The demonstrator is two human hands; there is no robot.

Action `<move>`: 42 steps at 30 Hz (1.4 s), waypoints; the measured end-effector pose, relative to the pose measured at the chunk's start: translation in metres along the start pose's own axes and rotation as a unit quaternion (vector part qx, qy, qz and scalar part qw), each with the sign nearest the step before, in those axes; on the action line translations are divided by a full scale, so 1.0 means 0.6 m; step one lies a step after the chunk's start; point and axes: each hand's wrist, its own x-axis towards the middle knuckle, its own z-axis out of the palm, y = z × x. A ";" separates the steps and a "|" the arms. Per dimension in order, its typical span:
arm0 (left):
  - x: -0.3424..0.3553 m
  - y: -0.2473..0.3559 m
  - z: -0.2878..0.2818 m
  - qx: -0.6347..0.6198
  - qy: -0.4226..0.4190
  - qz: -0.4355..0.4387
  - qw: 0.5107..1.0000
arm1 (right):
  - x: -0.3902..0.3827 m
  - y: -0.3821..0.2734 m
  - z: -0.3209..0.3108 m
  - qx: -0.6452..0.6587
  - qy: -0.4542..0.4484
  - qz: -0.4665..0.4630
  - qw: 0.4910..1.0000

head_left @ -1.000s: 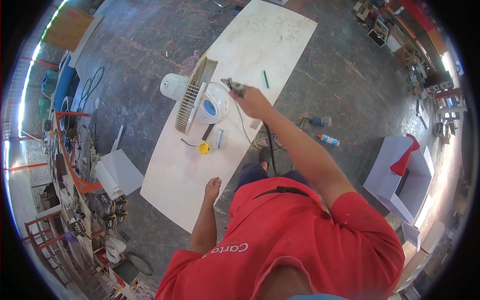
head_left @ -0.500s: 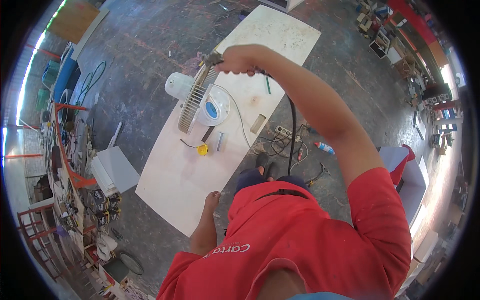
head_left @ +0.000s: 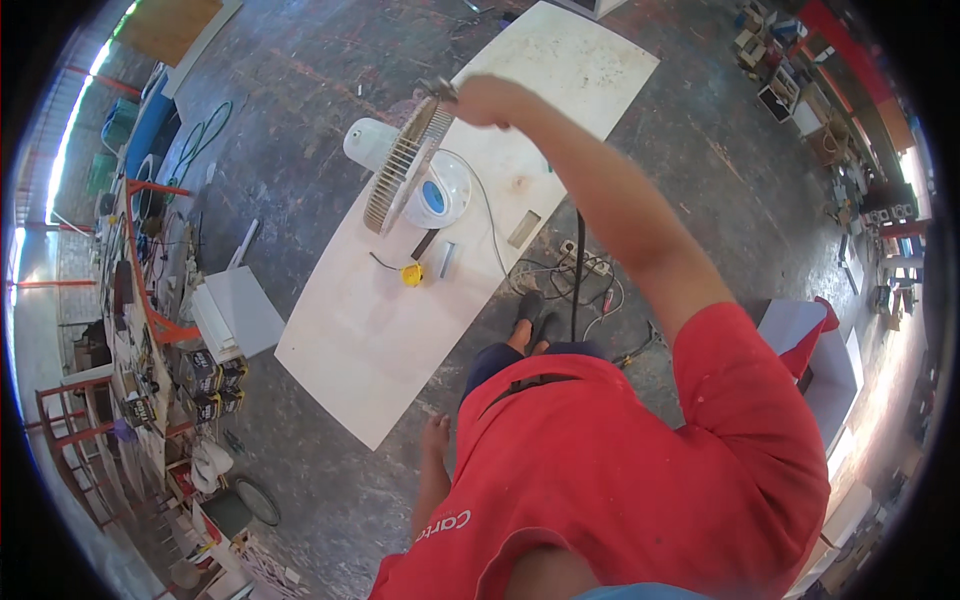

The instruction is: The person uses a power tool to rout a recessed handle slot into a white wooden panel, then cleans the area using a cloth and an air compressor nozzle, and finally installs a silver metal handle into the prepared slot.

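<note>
In my right hand, raised over the white table, is the grip of a grey metal air gun. Its head is at the upper rim of a desk fan's cage; whether they touch I cannot tell. A black hose hangs below my right forearm. The fan stands on its round white base with a blue oval panel, its cage facing right and its motor housing to the left. Low at my side, beyond the table's near edge, my left hand has its fingers curled and holds nothing visible.
By the fan base lie a yellow tape measure, a dark strip and a small metal bar. A power strip with tangled cables is on the floor near my feet. White panels lean left of the table.
My view has shifted a little, so the table and fan sit slightly differently. My right hand stays at the cage's upper rim with the air gun. My left hand has moved back toward my body.
</note>
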 end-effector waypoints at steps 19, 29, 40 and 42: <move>0.011 0.054 -0.036 -0.148 0.043 -0.015 0.988 | -0.023 0.071 0.106 0.076 -0.011 0.088 0.993; -0.021 0.022 -0.009 -0.023 -0.004 0.016 1.000 | -0.028 0.082 0.110 0.098 -0.003 0.084 0.992; -0.015 -0.020 -0.005 -0.064 -0.002 -0.017 0.998 | -0.045 0.078 0.106 0.115 0.003 0.080 0.990; -0.002 -0.013 -0.006 -0.132 -0.035 -0.060 0.989 | -0.052 0.076 0.105 0.128 0.020 0.073 0.989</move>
